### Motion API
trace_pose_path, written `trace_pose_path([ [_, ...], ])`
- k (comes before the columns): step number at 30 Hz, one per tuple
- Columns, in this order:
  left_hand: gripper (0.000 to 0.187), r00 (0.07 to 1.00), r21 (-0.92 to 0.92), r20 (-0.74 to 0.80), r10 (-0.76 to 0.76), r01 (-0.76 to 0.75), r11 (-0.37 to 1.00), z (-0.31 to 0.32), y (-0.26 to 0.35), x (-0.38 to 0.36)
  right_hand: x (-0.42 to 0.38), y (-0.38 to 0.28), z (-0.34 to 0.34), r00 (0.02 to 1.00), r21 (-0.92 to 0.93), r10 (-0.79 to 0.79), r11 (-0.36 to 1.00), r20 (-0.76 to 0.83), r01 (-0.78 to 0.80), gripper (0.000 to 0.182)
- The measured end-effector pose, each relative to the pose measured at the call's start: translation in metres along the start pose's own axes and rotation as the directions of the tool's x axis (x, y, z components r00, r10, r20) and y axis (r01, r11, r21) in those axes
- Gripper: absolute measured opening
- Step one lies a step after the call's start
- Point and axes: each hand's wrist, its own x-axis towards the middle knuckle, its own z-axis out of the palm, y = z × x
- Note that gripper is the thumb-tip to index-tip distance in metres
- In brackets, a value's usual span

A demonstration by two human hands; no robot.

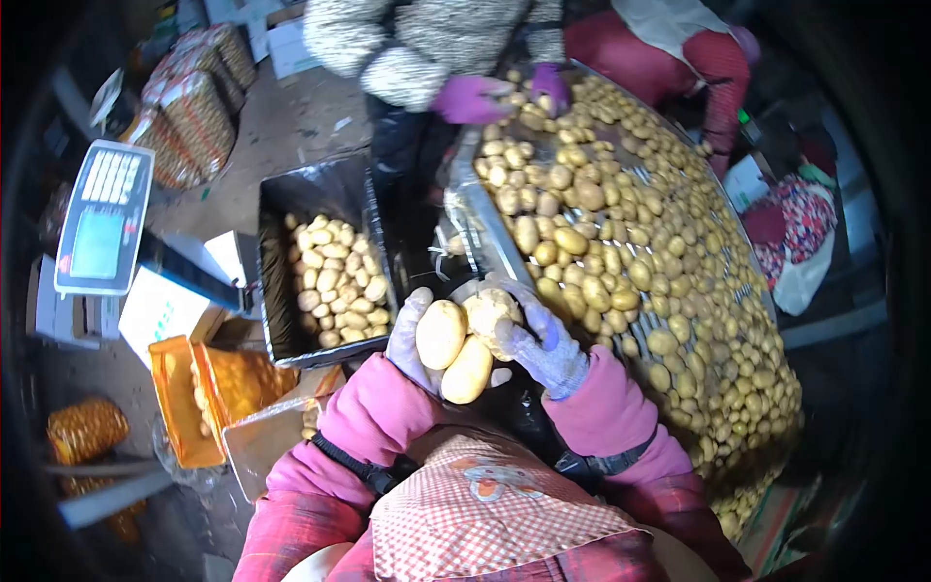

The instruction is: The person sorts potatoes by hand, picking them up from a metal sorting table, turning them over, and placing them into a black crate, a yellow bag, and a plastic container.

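Observation:
Both hands, in pale purple-grey gloves, are together in front of my apron. My left hand (409,335) curls around a smooth yellow potato (441,333), with a second, longer potato (466,372) resting just below it between the hands. My right hand (548,339) grips a rougher, dirt-specked potato (491,315), its fingers wrapped over the far side. All three potatoes sit close against one another. To the right, a sloping sorting table (635,344) bears a great spread of loose potatoes. Left of my hands stands a black-lined crate (279,315) with potatoes heaped inside.
A digital scale display (102,218) rises at the left above a white box (160,308). Below it are an orange mesh bag (179,398) and an open carton (267,446). Filled sacks (189,121) stand farther back. Two co-workers lean over the table, one in purple gloves (472,100).

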Motion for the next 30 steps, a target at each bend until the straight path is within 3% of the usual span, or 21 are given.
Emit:
trace_pose_path([
  [2,0.067,0.997,-0.007,0.019,0.073,-0.073,0.997,-0.007,0.009,-0.016,0.01,0.013,0.008,0.984,-0.262,-0.154,0.949,0.093,0.173,0.051],
  [3,0.066,0.996,-0.068,0.015,0.083,-0.082,0.994,-0.01,0.012,-0.025,0.018,-0.004,0.017,0.963,-0.217,-0.188,0.949,0.191,0.228,0.054],
  [7,0.067,0.977,-0.139,0.015,0.213,-0.208,0.968,-0.019,0.02,-0.06,0.027,0.018,0.041,0.939,-0.171,-0.196,0.953,0.284,0.251,0.052],
  [10,0.073,0.952,-0.097,-0.041,0.305,-0.307,0.947,-0.026,0.022,-0.09,0.023,0.024,0.06,0.926,-0.008,-0.147,0.987,0.348,0.159,0.051],
  [11,0.072,0.943,-0.191,-0.078,0.322,-0.331,0.924,-0.038,0.025,-0.097,0.025,0.02,0.062,0.936,0.016,-0.031,1.0,0.351,0.027,0.051],
  [12,0.068,0.945,-0.082,-0.047,0.323,-0.326,0.942,-0.029,0.028,-0.109,0.024,0.019,0.062,0.929,0.037,0.089,0.993,0.359,-0.109,0.052],
  [14,0.061,0.907,-0.368,0.024,0.422,-0.384,0.847,-0.04,0.024,-0.119,0.017,0.029,0.062,0.935,0.248,0.093,0.951,0.341,-0.185,0.05],
  [15,0.061,0.879,-0.396,0.057,0.473,-0.415,0.819,-0.037,0.024,-0.128,0.014,0.025,0.059,0.916,0.263,0.156,0.928,0.37,-0.264,0.049],
  [16,0.062,0.83,-0.393,0.282,0.481,-0.357,0.847,-0.046,0.029,-0.131,0.012,0.021,0.055,0.893,0.273,0.214,0.901,0.396,-0.337,0.048],
  [18,0.067,0.794,-0.157,0.074,0.604,-0.589,0.793,-0.047,0.02,-0.189,0.002,0.025,0.046,0.873,0.218,0.27,0.899,0.406,-0.379,0.048],
  [20,0.078,0.675,0.193,-0.033,0.737,-0.72,0.667,-0.066,0.011,-0.232,-0.01,0.025,0.034,0.858,0.175,0.327,0.89,0.397,-0.42,0.048],
  [22,0.081,0.41,0.163,-0.455,0.791,-0.835,0.526,-0.06,-0.003,-0.262,-0.017,0.02,0.023,0.882,0.179,0.242,0.925,0.403,-0.336,0.048],
  [23,0.067,0.573,0.281,-0.15,0.806,-0.757,0.59,-0.079,-0.004,-0.292,-0.021,0.016,0.018,0.904,0.108,0.239,0.95,0.355,-0.293,0.05],
  [24,0.067,0.549,0.303,-0.152,0.822,-0.766,0.568,-0.092,0.001,-0.306,-0.022,0.028,0.01,0.898,0.067,0.282,0.944,0.337,-0.322,0.051],
  [26,0.062,0.516,0.213,0.031,0.856,-0.84,0.498,-0.11,0.01,-0.328,-0.033,0.031,-0.002,0.922,0.094,0.266,0.949,0.281,-0.302,0.05],
  [27,0.06,0.391,0.009,-0.065,0.918,-0.92,0.392,-0.107,0.013,-0.33,-0.037,0.035,-0.007,0.922,0.102,0.255,0.95,0.292,-0.295,0.05],
  [28,0.058,0.188,-0.108,-0.13,0.974,-0.979,0.174,-0.096,0.021,-0.325,-0.042,0.038,-0.012,0.923,0.136,0.28,0.937,0.262,-0.323,0.05],
  [30,0.059,0.027,-0.084,-0.204,0.979,-0.996,0.009,-0.113,0.052,-0.356,-0.046,0.036,-0.015,0.924,0.168,0.31,0.922,0.225,-0.35,0.049],
])
